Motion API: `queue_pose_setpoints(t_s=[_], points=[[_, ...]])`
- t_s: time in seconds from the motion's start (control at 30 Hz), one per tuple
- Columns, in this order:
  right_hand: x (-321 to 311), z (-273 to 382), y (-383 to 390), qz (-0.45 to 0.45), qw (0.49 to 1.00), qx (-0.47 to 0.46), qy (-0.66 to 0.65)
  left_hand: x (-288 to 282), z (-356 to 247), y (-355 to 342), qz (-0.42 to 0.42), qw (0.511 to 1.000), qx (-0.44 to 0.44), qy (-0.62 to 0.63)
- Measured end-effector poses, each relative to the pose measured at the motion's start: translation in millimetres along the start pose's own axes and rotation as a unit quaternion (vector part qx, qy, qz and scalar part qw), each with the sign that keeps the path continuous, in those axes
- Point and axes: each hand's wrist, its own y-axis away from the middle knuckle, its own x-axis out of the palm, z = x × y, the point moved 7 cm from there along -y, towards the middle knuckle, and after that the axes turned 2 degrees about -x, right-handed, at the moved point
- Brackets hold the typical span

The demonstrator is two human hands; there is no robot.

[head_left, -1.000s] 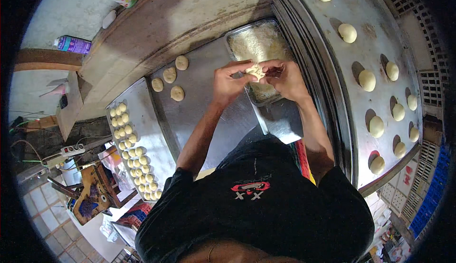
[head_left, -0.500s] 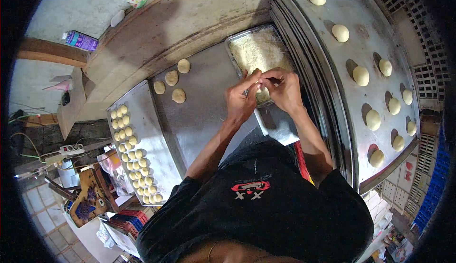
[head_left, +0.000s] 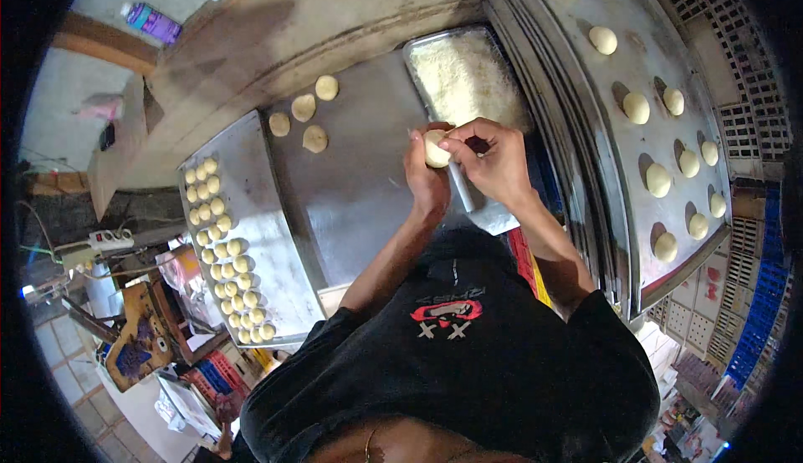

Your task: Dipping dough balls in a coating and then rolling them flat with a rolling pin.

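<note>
My left hand (head_left: pixel 422 170) cups a round piece of pale dough (head_left: pixel 437 149). My right hand (head_left: pixel 493 162) is closed on the same piece, thumb and fingertips pressing at its upper right side. Just beyond them lies a metal tray (head_left: pixel 411 60) of pale shredded or crumbly filling (head_left: pixel 460 74). Several flattened dough rounds (head_left: pixel 304 107) rest on the grey work surface (head_left: pixel 351 212) left of my hands.
A left tray (head_left: pixel 284 254) holds several rows of small dough balls (head_left: pixel 202 191). On the right, stacked baking sheets (head_left: pixel 669 61) carry spaced larger balls (head_left: pixel 636 107), with plastic crates (head_left: pixel 744 337) beyond. A power strip (head_left: pixel 110 236) and bottle (head_left: pixel 150 22) are at the left.
The dough between my hands now shows as a smoother round, with my left hand turned to cup it underneath and my right fingers over it. Both hands are slightly lower than a second ago.
</note>
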Motion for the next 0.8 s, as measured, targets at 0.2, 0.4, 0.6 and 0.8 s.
queue_pose_setpoints(t_s=[0.2, 0.4, 0.6, 0.8], points=[[24.5, 33.2, 20.3, 0.09, 0.98, -0.163, 0.065, -25.1, -22.2, 4.6, 0.048, 0.977, -0.12, -0.171], [43.9, 40.4, 32.4, 0.153, 0.978, -0.114, 0.079, -43.5, -31.4, 13.4, 0.133, 0.943, -0.182, -0.244], [58.0, 67.0, 34.2, 0.183, 0.969, -0.133, 0.103, -52.2, -34.4, 32.7, 0.168, 0.924, -0.29, -0.186], [61.0, 78.7, 39.3, 0.169, 0.971, -0.106, 0.134, -61.7, -42.1, 39.3, 0.013, 0.967, -0.246, -0.064]])
